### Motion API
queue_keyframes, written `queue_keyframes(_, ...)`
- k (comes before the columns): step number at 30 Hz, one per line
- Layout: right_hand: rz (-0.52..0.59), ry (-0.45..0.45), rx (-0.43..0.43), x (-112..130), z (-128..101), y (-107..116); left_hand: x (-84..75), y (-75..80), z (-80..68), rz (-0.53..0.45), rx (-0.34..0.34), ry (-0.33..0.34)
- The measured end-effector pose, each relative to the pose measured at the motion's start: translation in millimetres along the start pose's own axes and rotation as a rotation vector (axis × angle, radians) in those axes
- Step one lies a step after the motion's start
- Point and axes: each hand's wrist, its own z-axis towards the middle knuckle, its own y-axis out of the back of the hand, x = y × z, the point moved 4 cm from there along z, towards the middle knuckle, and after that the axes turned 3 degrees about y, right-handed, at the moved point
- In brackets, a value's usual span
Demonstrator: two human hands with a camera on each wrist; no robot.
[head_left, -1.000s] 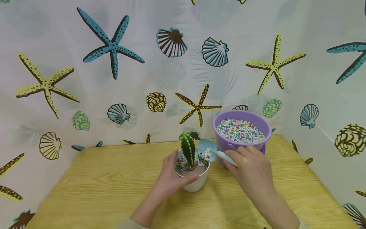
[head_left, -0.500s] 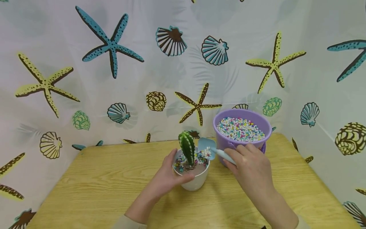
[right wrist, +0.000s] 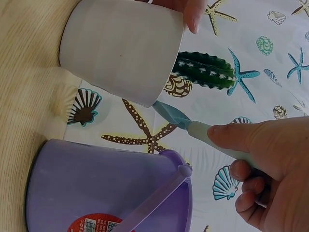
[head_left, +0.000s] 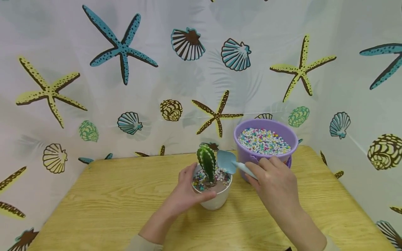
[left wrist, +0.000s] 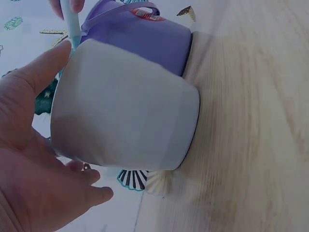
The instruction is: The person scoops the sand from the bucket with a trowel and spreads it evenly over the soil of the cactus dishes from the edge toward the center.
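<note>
white pot (head_left: 215, 202) between hands (head_left: 187, 190) (head_left: 277, 179); left spanning rim, right gripping blue shovel (head_left: 226, 162).

Head view high, facing forward-down; wrist views low, close, turned sideways, sharing white pot (left wrist: 125, 106), purple bucket (right wrist: 108, 181).

Left hand (head_left: 187, 191) holds white pot (head_left: 216, 202) containing cactus (head_left: 207, 162). Right hand (head_left: 277, 179) grips blue scoop (head_left: 226, 161) at pot rim. Purple bucket (head_left: 244, 157) of beads (head_left: 263, 141) stands beside pot on tabletop (head_left: 125, 198).
</note>
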Motion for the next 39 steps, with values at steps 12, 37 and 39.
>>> queue_keyframes(12,-0.001,0.001,-0.012,-1.2,-1.2,-2.4,2.4,-14.5,7.2,-0.002,-0.057,-0.022)
queue_keyframes(37,0.006,-0.01,-0.071,-5.2,3.0,2.4,4.1,-5.1,14.5,0.041,-0.013,-0.045)
queue_keyframes(39,0.007,-0.024,-0.071,-7.6,2.1,3.9,3.7,-5.2,15.3,0.052,-0.007,-0.041)
